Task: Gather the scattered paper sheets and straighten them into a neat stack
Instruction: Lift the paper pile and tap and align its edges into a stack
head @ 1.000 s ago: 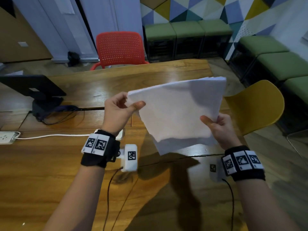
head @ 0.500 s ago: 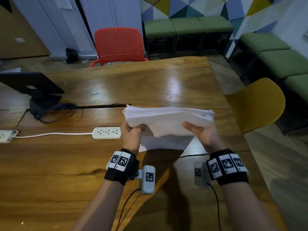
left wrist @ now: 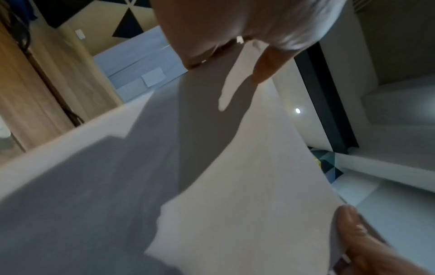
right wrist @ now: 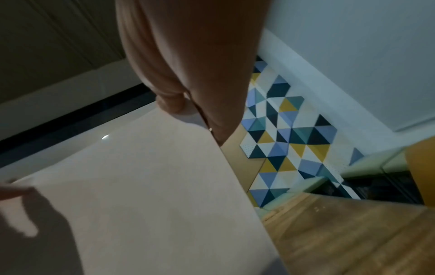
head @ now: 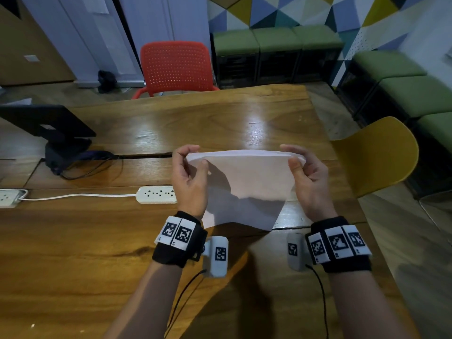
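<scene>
Gripping the white paper sheets point(head: 247, 182) at their two upper corners, the left hand point(head: 189, 178) and right hand point(head: 307, 178) each pinch the bundle between thumb and curled fingers, standing it on its lower edge on the glossy wooden table point(head: 73, 253). Gathering appears done, since no loose sheet shows on the table; squaring and laying flat remain. The top edges look nearly aligned, though blur leaves this uncertain. The sheets appear blank; only black-and-white coded markers on the wristbands point(head: 179, 234), no readable writing.
</scene>
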`<move>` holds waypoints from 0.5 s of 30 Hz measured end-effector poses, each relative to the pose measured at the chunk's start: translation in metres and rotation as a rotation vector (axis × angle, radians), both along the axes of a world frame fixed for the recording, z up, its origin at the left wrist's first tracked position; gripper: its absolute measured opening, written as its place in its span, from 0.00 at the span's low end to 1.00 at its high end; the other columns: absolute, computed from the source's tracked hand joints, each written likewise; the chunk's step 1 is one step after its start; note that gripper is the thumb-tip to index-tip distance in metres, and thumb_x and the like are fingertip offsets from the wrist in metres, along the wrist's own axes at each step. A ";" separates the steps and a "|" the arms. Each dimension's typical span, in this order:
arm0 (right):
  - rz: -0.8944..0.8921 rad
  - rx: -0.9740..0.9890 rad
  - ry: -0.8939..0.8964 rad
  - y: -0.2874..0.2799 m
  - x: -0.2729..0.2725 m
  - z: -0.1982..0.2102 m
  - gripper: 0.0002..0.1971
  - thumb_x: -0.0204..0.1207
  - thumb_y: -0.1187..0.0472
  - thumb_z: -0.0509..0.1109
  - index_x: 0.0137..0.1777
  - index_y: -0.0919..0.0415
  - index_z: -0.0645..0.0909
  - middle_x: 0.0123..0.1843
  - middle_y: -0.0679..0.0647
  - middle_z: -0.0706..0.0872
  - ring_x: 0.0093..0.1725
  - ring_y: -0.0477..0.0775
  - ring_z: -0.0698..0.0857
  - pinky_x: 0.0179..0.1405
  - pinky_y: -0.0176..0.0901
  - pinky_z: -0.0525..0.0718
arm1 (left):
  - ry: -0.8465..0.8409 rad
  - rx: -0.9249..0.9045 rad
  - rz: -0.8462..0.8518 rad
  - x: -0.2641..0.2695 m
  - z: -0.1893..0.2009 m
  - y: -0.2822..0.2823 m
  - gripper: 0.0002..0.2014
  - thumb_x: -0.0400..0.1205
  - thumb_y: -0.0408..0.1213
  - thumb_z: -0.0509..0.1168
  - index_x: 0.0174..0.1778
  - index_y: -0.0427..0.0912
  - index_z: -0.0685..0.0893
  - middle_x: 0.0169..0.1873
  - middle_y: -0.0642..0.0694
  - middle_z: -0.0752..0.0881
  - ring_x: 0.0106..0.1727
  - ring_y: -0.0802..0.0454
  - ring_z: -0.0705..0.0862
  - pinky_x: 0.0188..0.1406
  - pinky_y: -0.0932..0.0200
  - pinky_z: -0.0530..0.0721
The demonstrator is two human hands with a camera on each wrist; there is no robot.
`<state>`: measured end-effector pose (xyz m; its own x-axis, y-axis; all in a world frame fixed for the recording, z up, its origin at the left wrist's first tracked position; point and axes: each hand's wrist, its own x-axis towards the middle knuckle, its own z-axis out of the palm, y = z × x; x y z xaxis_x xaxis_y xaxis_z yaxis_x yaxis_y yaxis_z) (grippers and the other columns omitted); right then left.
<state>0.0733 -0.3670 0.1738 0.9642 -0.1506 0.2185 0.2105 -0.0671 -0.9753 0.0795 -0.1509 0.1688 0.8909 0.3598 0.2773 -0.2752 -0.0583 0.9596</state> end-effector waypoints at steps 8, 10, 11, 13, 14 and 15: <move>-0.106 -0.080 -0.044 0.006 0.002 0.002 0.11 0.84 0.69 0.59 0.50 0.59 0.83 0.46 0.53 0.86 0.44 0.50 0.82 0.41 0.43 0.79 | 0.142 -0.009 -0.072 0.002 -0.012 -0.002 0.23 0.83 0.31 0.57 0.74 0.53 0.70 0.68 0.36 0.77 0.69 0.41 0.77 0.69 0.41 0.76; -0.105 -0.053 -0.076 0.006 0.001 0.010 0.13 0.83 0.71 0.60 0.49 0.56 0.84 0.49 0.57 0.87 0.47 0.54 0.83 0.46 0.49 0.80 | 0.114 -0.048 -0.098 0.003 -0.004 -0.007 0.15 0.84 0.29 0.55 0.66 0.42 0.76 0.55 0.45 0.82 0.56 0.52 0.80 0.57 0.50 0.79; -0.104 -0.064 -0.112 0.006 -0.001 0.016 0.13 0.82 0.72 0.60 0.51 0.58 0.84 0.51 0.59 0.87 0.49 0.55 0.84 0.47 0.49 0.81 | 0.081 -0.050 -0.111 0.004 0.001 -0.009 0.12 0.84 0.29 0.55 0.62 0.41 0.76 0.51 0.47 0.82 0.53 0.53 0.80 0.54 0.52 0.79; -0.086 -0.087 -0.169 0.002 -0.005 0.026 0.09 0.83 0.69 0.61 0.56 0.61 0.82 0.55 0.59 0.87 0.53 0.56 0.85 0.48 0.47 0.85 | 0.033 -0.061 -0.115 0.004 0.006 -0.009 0.10 0.83 0.29 0.55 0.58 0.41 0.75 0.49 0.45 0.81 0.51 0.51 0.79 0.52 0.55 0.78; -0.064 -0.071 -0.152 -0.002 -0.005 0.027 0.09 0.82 0.67 0.63 0.59 0.62 0.80 0.57 0.58 0.86 0.54 0.55 0.86 0.47 0.44 0.87 | 0.034 -0.074 -0.105 0.005 0.004 -0.008 0.11 0.82 0.28 0.55 0.58 0.42 0.75 0.50 0.44 0.80 0.52 0.52 0.79 0.51 0.58 0.78; -0.031 -0.047 -0.093 -0.005 -0.004 0.025 0.10 0.81 0.66 0.65 0.61 0.60 0.79 0.58 0.57 0.85 0.54 0.54 0.86 0.44 0.42 0.88 | 0.050 -0.087 -0.091 0.006 0.002 -0.008 0.13 0.80 0.27 0.56 0.58 0.43 0.75 0.50 0.45 0.80 0.51 0.53 0.79 0.50 0.61 0.78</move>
<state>0.0697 -0.3720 0.1991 0.9343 -0.1679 0.3146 0.2974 -0.1198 -0.9472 0.0860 -0.1584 0.1704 0.9327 0.2978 0.2032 -0.2276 0.0492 0.9725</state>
